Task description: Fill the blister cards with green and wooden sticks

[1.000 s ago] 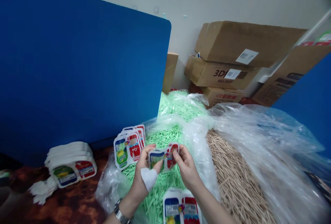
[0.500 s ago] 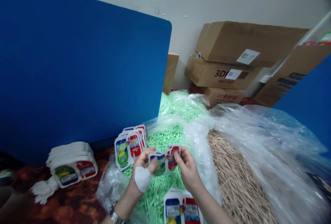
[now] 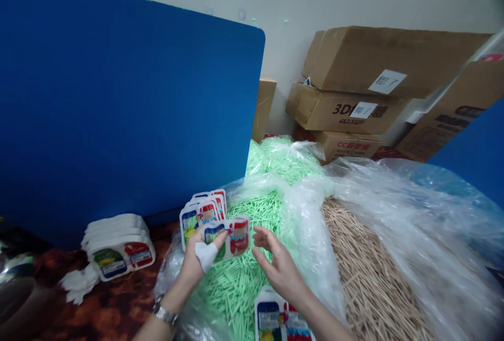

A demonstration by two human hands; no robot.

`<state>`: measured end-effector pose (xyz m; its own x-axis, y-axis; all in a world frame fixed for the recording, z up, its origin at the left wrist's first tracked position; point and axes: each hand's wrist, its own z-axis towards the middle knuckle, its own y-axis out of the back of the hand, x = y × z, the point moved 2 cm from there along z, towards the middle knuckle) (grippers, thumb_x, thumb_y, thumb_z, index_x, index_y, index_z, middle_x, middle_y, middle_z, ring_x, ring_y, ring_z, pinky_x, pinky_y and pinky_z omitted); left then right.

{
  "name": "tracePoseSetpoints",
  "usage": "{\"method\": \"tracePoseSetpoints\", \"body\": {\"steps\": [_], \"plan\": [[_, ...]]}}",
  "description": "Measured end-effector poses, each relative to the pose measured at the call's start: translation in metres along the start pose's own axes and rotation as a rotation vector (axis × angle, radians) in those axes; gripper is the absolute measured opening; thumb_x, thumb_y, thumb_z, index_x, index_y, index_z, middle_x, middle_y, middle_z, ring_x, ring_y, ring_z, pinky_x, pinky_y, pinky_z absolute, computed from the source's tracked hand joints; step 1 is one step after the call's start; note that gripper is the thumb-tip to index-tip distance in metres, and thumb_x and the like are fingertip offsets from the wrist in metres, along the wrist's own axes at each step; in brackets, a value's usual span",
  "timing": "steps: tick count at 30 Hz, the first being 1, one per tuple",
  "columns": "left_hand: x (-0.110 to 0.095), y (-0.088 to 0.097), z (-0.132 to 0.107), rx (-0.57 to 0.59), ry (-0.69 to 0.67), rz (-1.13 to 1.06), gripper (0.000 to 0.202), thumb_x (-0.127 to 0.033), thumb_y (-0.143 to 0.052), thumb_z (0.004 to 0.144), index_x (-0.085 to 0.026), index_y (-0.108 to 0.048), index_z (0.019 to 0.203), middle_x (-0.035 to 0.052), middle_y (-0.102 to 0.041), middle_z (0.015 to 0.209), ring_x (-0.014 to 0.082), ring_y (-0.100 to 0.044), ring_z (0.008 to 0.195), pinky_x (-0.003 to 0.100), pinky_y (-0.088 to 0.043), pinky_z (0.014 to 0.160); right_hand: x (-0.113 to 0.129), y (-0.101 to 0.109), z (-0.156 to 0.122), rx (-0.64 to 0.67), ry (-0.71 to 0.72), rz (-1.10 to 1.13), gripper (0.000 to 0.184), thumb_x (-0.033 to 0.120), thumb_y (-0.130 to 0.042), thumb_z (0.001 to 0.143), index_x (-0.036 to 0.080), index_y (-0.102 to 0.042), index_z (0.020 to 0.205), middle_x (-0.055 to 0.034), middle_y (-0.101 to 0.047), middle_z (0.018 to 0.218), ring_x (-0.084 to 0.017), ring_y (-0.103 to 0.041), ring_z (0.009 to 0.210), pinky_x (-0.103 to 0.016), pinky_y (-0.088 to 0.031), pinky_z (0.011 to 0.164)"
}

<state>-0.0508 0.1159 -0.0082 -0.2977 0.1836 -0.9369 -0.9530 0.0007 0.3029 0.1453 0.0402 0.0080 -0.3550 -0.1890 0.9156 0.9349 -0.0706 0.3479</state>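
My left hand (image 3: 195,257), with a white patch over the thumb base, grips a two-compartment printed pack (image 3: 239,237), half blue-green and half red, with brown sticks showing in the red half. My right hand (image 3: 280,267) is just right of the pack, fingers apart and holding nothing. Beneath both hands spread thin pale-green sticks (image 3: 236,299) in a clear plastic bag. Behind my left hand leans a fanned stack of similar packs (image 3: 189,219). More such packs (image 3: 269,318) lie below my right hand, partly hidden by that forearm.
Brown sticks (image 3: 370,273) fill another clear bag (image 3: 397,210) on the right. A pile of packs (image 3: 114,262) and a crumpled white tissue (image 3: 81,282) lie at left on the dark red-brown surface. A blue panel (image 3: 129,105) stands behind; cardboard boxes (image 3: 354,63) are stacked at back right.
My right hand has let go of the pack and opened. My left hand has carried the pack a little to the left, close in front of the fanned stack.
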Motion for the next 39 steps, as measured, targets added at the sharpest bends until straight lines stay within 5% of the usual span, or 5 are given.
{"method": "tracePoseSetpoints", "body": {"steps": [11,21,27,33,39], "plan": [[0.056,0.044,0.037,-0.350,-0.089,0.757,0.059,-0.045,-0.062,0.079,-0.013,-0.051,0.128,0.0218,-0.038,0.142,0.0425,-0.029,0.132,0.057,-0.027,0.104,-0.060,0.043,-0.070,0.382,0.089,-1.221,0.030,0.036,-0.081,0.061,0.020,-0.063,0.079,-0.0061,-0.064,0.083,-0.027,-0.057,0.083,-0.043,-0.039,0.082],[-0.003,0.007,-0.013,-0.246,-0.221,0.424,0.059,-0.035,-0.065,0.077,-0.013,-0.051,0.129,0.0200,-0.030,0.149,0.0376,-0.029,0.135,0.050,-0.027,0.109,-0.035,0.066,-0.057,0.170,-0.053,-0.853,0.013,0.015,-0.049,0.084,0.021,-0.054,0.074,-0.0025,-0.063,0.070,-0.019,-0.057,0.065,-0.029,-0.038,0.062],[-0.023,-0.058,-0.087,0.366,0.070,-0.127,0.083,-0.023,-0.078,0.061,-0.019,-0.046,0.137,0.0181,-0.046,0.143,0.0395,-0.038,0.132,0.056,-0.029,0.108,0.006,0.073,-0.051,-0.028,-0.237,-0.173,0.016,0.037,-0.046,0.092,0.023,-0.047,0.083,0.0044,-0.052,0.063,-0.013,-0.048,0.054,-0.024,-0.035,0.050],[-0.031,-0.096,-0.097,0.466,0.345,-0.608,0.101,-0.024,-0.085,0.052,-0.024,-0.037,0.140,0.0137,-0.065,0.119,0.0330,-0.064,0.106,0.047,-0.050,0.092,0.019,0.037,-0.054,-0.037,-0.243,0.264,0.021,0.044,-0.047,0.091,0.023,-0.048,0.090,0.0032,-0.051,0.071,-0.013,-0.050,0.059,-0.023,-0.041,0.055],[-0.041,-0.095,-0.097,0.501,0.526,-0.728,0.052,-0.038,-0.085,0.056,-0.018,-0.066,0.099,0.0046,-0.072,0.075,0.0200,-0.068,0.064,0.030,-0.055,0.062,0.015,0.030,-0.050,-0.136,-0.224,0.398,0.023,0.044,-0.052,0.088,0.023,-0.050,0.094,0.0014,-0.055,0.076,-0.013,-0.053,0.064,-0.024,-0.044,0.059]]}}
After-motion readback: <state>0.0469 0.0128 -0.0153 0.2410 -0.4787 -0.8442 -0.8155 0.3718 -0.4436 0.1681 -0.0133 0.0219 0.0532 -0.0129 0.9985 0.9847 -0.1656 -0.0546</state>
